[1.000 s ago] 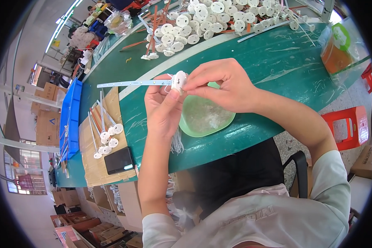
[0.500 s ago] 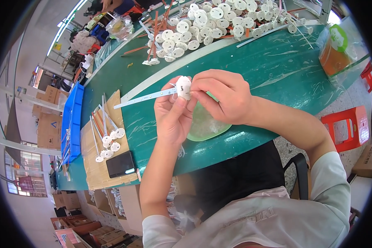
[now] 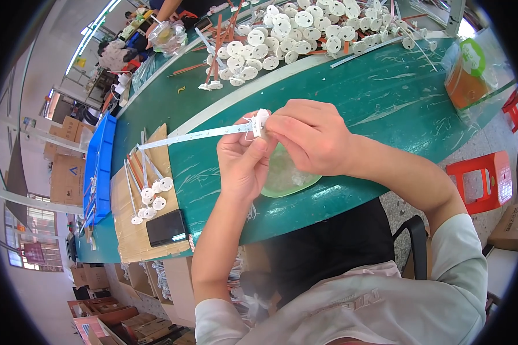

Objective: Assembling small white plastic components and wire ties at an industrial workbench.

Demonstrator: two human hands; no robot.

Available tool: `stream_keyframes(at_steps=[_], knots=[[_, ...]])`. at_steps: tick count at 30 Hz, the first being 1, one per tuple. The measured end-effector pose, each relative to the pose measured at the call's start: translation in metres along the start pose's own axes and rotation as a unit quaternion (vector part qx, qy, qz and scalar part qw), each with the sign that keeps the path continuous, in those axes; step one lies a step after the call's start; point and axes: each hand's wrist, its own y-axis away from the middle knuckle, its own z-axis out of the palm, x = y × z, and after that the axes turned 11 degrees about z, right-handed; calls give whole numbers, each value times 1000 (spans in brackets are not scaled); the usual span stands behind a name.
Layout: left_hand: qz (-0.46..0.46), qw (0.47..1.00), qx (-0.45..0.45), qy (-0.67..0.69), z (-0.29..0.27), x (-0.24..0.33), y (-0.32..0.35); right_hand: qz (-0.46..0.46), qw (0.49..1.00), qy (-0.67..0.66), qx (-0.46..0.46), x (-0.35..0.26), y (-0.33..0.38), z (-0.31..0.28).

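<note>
My left hand (image 3: 239, 167) is closed on an LED strip, a long thin white strip (image 3: 198, 135) with a white round cap (image 3: 260, 122) at its end. The strip points out to the left above the table, and thin white wires curl beside the cap. My right hand (image 3: 312, 137) is closed in a pinch, its fingertips against the cap's right face; what lies between them is hidden. Below the hands stands a light green bowl (image 3: 290, 191) with small clear pieces in it.
A heap of white round caps with strips (image 3: 282, 26) covers the far table. At left, several capped strips (image 3: 158, 187) and a black phone (image 3: 167, 228) lie on cardboard (image 3: 126, 236), beside a blue tray (image 3: 101, 167). A plastic bag (image 3: 472, 80) sits right; a red stool (image 3: 480, 181) stands beyond the edge.
The cap has turned so its face points more to the right, and the strip's free end reaches farther left. My right fingers stay at the cap. In the background, a person's arm has moved.
</note>
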Motion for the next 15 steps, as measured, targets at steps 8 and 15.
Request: stream_keyframes(at_steps=[8, 15], knots=[[21, 1000, 7, -11, 1, 2, -2, 35, 997, -65, -25, 4, -1, -6], [8, 997, -66, -42, -13, 9, -2, 55, 993, -85, -68, 0, -7, -7]])
